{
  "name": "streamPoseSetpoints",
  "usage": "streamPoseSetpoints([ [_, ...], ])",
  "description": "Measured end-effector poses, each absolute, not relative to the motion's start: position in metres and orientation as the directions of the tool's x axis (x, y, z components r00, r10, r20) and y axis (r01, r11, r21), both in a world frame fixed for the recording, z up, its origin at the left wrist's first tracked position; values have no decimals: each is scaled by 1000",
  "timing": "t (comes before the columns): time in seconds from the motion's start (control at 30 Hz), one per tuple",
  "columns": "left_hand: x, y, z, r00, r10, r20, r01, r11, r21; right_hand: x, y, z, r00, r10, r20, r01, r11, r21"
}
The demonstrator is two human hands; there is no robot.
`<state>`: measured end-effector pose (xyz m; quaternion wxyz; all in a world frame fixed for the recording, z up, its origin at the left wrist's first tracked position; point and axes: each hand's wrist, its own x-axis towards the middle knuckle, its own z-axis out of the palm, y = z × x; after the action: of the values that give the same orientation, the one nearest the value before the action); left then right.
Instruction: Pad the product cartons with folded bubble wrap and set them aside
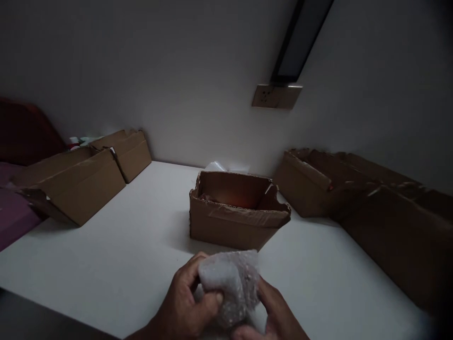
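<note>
Both my hands hold a crumpled wad of bubble wrap (231,283) low in the middle of the view, just above a white table (116,259). My left hand (186,300) grips its left side, thumb pressed on the front. My right hand (278,314) cups it from the right and below. Just beyond the wad stands a small open cardboard box (235,210) with torn flaps; its inside looks bare from here.
Two cardboard boxes (76,182) lie at the table's left, one behind the other. Larger open cardboard boxes (357,189) line the right side. A wall socket plate (276,96) sits on the grey wall behind. Red and purple fabric (14,208) shows at far left.
</note>
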<state>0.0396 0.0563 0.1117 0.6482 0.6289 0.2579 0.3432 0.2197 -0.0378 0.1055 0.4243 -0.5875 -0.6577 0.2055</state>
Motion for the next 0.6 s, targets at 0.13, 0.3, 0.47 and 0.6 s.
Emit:
streamPoseSetpoints([
  [0.13,50,59,110,552,790,266,-102,-253,962,214,-20,110,-18,787,616,742,424,-519],
  [0.3,39,93,136,445,557,701,46,-796,603,259,-14,157,111,750,652,852,265,-451],
  [0.47,52,143,156,525,340,780,342,-924,173,304,17,225,343,660,668,854,76,-514],
  [0.6,54,144,143,579,235,781,233,-965,118,313,48,252,247,769,589,880,76,-468],
])
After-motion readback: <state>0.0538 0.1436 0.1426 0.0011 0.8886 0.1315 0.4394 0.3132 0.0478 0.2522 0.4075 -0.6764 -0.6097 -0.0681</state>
